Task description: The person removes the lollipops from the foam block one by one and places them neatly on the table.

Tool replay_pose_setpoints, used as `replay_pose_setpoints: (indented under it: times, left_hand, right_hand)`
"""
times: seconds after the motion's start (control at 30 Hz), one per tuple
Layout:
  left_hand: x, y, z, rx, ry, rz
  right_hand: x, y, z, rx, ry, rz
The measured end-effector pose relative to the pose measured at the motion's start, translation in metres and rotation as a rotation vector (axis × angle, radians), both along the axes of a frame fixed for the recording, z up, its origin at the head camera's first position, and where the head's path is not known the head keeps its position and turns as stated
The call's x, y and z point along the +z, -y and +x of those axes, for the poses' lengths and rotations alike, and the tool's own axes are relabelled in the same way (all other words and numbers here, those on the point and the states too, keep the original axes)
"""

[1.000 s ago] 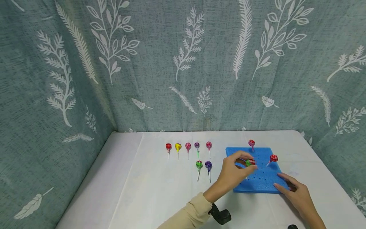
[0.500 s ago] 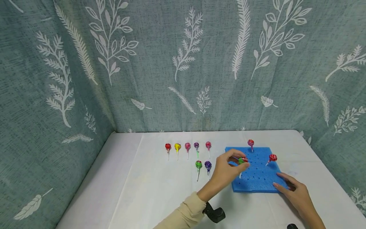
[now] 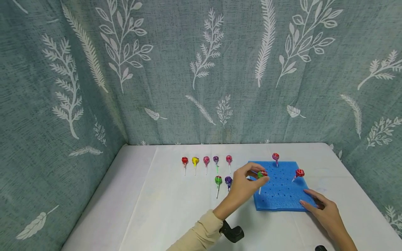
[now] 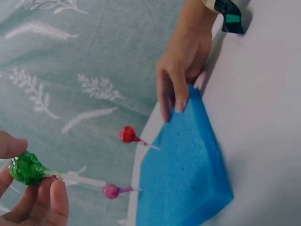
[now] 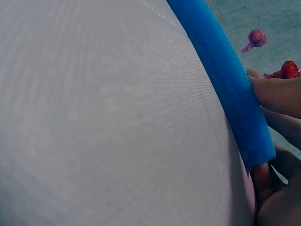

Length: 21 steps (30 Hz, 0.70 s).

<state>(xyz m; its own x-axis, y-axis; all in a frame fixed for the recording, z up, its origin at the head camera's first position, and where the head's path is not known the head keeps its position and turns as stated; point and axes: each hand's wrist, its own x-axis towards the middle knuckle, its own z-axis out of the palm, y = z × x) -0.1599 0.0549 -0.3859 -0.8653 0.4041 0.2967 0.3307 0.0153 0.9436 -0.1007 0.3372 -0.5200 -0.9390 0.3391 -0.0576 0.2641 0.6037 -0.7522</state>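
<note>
My left hand (image 3: pixel 241 183) pinches a lollipop in a green and red wrapper (image 3: pixel 260 175) by its head, above the left part of a blue foam block (image 3: pixel 282 200) dotted with small holes. In the left wrist view this green-wrapped lollipop (image 4: pixel 27 168) has its white stick pointing away from my fingers. Two lollipops stand in the block: a pink one (image 3: pixel 275 156) near the back edge and a red one (image 3: pixel 300 173), tilted, at the right edge. My right hand (image 3: pixel 328 214) grips the block's front right corner, with fingers around the foam edge (image 5: pixel 256 155).
Left of the block, lollipops lie on the white table (image 3: pixel 163 209). The back row holds a red (image 3: pixel 185 160), a yellow (image 3: pixel 195 160) and several pink and purple ones. Before it lie a green lollipop (image 3: pixel 218 180) and a dark purple one (image 3: pixel 228 180), partly behind my left hand.
My left hand has moved left across the foam block, carrying the green and red lollipop from near its middle toward its left edge. The right hand stays at the corner.
</note>
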Motion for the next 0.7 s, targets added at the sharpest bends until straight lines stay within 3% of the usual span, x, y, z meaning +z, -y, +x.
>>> replay_pose_setpoints:
  times: [0.17,0.27,0.37,0.47,0.7]
  left_hand:
    - [-0.016,-0.002,-0.008,0.011,-0.014,0.011]
    - [-0.015,0.001,-0.008,0.009,-0.019,0.019]
    - [-0.005,0.007,-0.004,0.009,-0.008,0.01]
    - [-0.009,0.01,-0.005,0.013,-0.006,0.015]
    - [-0.041,0.011,-0.024,0.056,0.019,0.023]
  right_hand:
    - [0.0,0.0,0.0,0.005,-0.001,-0.007]
    - [0.001,0.0,0.0,0.006,0.003,-0.002]
    - [0.001,0.0,-0.001,0.0,0.016,-0.011]
    - [0.001,0.001,-0.001,-0.016,0.031,-0.021]
    - [0.001,0.001,-0.002,-0.024,0.035,-0.03]
